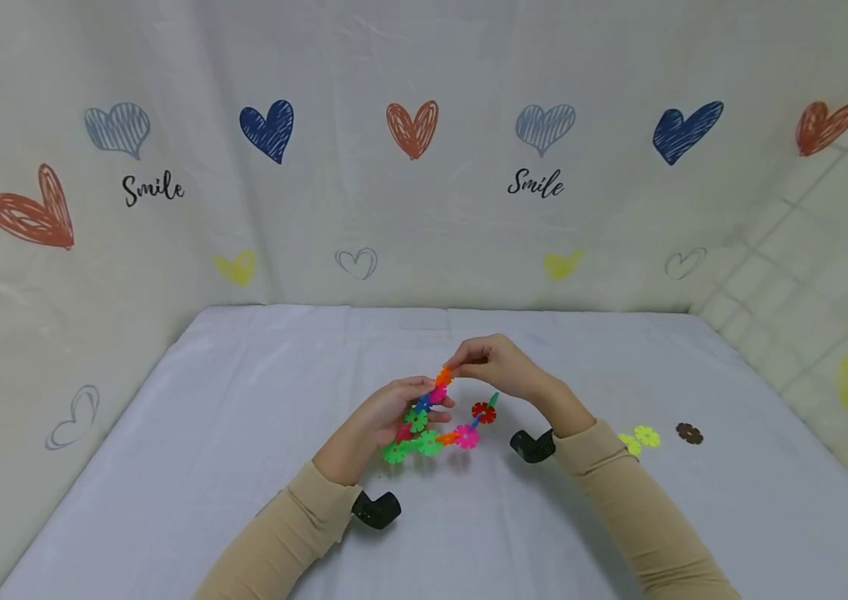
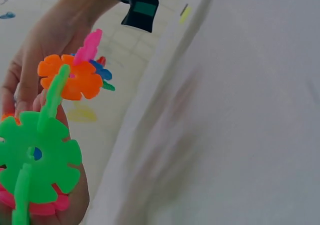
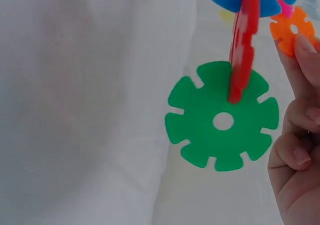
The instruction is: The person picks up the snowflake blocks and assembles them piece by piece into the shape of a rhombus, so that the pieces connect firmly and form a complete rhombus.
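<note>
A chain of slotted, flower-shaped plastic discs (image 1: pixel 429 442) in several colours hangs in a curve from the left hand (image 1: pixel 381 414). That hand holds the chain near its pink and blue discs, its fingers partly hidden behind the pieces. With thumb and fingertips, the right hand (image 1: pixel 502 364) pinches an orange disc (image 1: pixel 444 377) at the chain's upper end. In the left wrist view, a green disc (image 2: pixel 55 160) covers part of the left hand. The chain's other end shows in the right wrist view as a dark green disc (image 3: pixel 200 120) joined to a red disc (image 3: pixel 243 45).
Yellow discs (image 1: pixel 646 436) and a brown disc (image 1: pixel 690 433) lie on the white-covered table (image 1: pixel 132 500), right of the right forearm. Black camera mounts (image 1: pixel 377 510) stick out from both wrists. Behind the table hangs a curtain (image 1: pixel 469 225) printed with hearts.
</note>
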### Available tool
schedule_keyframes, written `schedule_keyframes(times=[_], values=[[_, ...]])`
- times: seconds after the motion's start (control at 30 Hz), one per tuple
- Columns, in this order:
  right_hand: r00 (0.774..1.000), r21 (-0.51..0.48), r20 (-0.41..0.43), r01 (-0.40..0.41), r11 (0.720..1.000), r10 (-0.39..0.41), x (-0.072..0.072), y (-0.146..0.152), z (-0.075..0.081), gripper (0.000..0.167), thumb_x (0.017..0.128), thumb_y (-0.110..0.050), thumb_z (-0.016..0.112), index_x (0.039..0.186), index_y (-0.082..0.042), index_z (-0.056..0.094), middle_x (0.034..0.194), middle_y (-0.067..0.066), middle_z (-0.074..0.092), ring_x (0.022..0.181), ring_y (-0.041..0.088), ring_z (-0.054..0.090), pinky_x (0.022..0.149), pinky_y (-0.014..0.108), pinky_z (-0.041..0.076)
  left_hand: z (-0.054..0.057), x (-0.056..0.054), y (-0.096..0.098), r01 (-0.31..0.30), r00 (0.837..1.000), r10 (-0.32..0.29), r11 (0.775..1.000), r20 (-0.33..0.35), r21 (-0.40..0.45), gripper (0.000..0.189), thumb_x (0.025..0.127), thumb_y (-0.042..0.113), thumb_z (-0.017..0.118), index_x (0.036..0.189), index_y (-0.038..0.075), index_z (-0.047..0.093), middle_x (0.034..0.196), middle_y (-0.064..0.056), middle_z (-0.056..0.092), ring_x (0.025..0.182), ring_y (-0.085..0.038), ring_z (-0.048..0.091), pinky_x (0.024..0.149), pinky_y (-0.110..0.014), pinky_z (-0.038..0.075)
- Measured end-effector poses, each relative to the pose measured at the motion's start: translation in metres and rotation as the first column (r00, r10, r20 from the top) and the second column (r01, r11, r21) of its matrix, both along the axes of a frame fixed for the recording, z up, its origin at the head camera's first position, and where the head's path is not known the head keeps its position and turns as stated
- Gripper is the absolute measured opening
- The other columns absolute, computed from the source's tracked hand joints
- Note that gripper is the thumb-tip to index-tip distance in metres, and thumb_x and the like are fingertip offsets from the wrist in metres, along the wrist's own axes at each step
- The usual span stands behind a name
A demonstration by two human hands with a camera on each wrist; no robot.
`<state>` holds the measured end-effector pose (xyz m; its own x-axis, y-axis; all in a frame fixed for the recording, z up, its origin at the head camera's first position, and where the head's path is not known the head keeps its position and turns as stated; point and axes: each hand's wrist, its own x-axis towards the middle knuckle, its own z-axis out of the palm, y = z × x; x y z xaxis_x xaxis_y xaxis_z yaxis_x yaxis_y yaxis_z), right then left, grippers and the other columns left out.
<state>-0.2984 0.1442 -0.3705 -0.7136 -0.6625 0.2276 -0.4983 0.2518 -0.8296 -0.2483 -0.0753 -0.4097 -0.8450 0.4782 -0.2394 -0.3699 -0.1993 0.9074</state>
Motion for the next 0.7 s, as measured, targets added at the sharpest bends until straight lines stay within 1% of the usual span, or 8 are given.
schedule_keyframes(times=[0.13,0.17,0.2,0.3,0.4,0.5,0.6,0.7], values=[[1.0,0.007,0.012,0.024,1.0,-0.024,0.002,-0.001,0.002,0.012,0.097,0.002,0.066,0.105,0.004,0.076,0.099,0.011,0.075,0.099,0.051,0.066,0.092,0.058,0.053,0.001,0.0,0.0,0.021,1.0,-0.021,1.0,-0.009,-0.018,0.037,0.11,0.023,0.042,0.132,-0.006,0.049,0.103,-0.004,0.07,0.09,-0.02,0.071,0.104,-0.046,0.048],[0.999,0.014,0.015,0.034,0.999,-0.034,0.002,-0.001,0.002,0.012,0.098,0.001,0.067,0.106,0.003,0.076,0.1,0.011,0.075,0.1,0.05,0.066,0.092,0.058,0.053,0.001,0.0,0.0,0.027,1.0,-0.027,0.999,-0.011,-0.023,0.039,0.11,0.023,0.041,0.134,-0.007,0.048,0.103,-0.003,0.07,0.09,-0.02,0.071,0.103,-0.045,0.049],[0.999,0.02,0.012,0.042,0.999,-0.042,0.003,-0.001,0.002,0.013,0.098,-0.001,0.067,0.106,0.002,0.076,0.101,0.01,0.075,0.101,0.049,0.066,0.092,0.056,0.054,0.001,0.001,0.0,0.029,0.999,-0.03,0.999,-0.012,-0.025,0.041,0.11,0.024,0.041,0.135,-0.007,0.046,0.104,-0.003,0.07,0.09,-0.02,0.071,0.102,-0.044,0.05],[0.997,0.062,-0.031,0.069,0.996,-0.067,0.004,0.001,0.004,0.015,0.098,-0.007,0.069,0.111,-0.002,0.076,0.104,0.007,0.075,0.095,0.043,0.065,0.084,0.042,0.056,0.0,0.001,0.002,0.02,1.0,-0.02,1.0,-0.016,-0.017,0.043,0.11,0.024,0.04,0.137,-0.008,0.046,0.105,-0.003,0.07,0.09,-0.019,0.071,0.098,-0.041,0.053],[0.99,0.093,-0.092,0.114,0.989,-0.105,0.006,0.007,0.007,0.021,0.098,-0.013,0.071,0.117,-0.006,0.076,0.109,0.006,0.074,0.089,0.034,0.061,0.073,0.031,0.052,-0.002,0.001,0.005,-0.025,1.0,0.025,1.0,-0.018,-0.008,0.035,0.109,0.024,0.041,0.126,-0.004,0.053,0.106,-0.006,0.07,0.088,-0.019,0.071,0.09,-0.034,0.056],[0.983,0.089,-0.113,0.157,0.984,-0.147,0.008,0.016,0.011,0.024,0.098,-0.015,0.071,0.121,-0.007,0.075,0.115,0.007,0.073,0.09,0.03,0.061,0.074,0.032,0.053,-0.003,-0.001,0.006,-0.077,0.996,0.077,0.997,-0.036,-0.008,0.027,0.109,0.024,0.043,0.115,0.001,0.055,0.108,-0.009,0.07,0.088,-0.02,0.072,0.085,-0.032,0.057],[0.979,0.073,-0.103,0.181,0.981,-0.173,0.01,0.027,0.015,0.024,0.098,-0.015,0.071,0.121,-0.008,0.074,0.118,0.008,0.073,0.095,0.031,0.064,0.079,0.037,0.054,-0.004,-0.003,0.006,-0.123,0.992,0.123,0.992,-0.038,-0.01,0.03,0.109,0.025,0.044,0.119,-0.001,0.055,0.108,-0.01,0.07,0.087,-0.02,0.071,0.082,-0.029,0.057],[0.976,0.073,-0.094,0.202,0.977,-0.195,0.011,0.037,0.016,0.024,0.098,-0.015,0.071,0.121,-0.009,0.074,0.118,0.008,0.073,0.097,0.027,0.064,0.081,0.037,0.055,-0.004,-0.003,0.005,-0.161,0.987,0.16,0.987,-0.027,-0.003,0.033,0.109,0.025,0.044,0.123,-0.004,0.055,0.108,-0.009,0.07,0.084,-0.018,0.07,0.08,-0.027,0.057]])
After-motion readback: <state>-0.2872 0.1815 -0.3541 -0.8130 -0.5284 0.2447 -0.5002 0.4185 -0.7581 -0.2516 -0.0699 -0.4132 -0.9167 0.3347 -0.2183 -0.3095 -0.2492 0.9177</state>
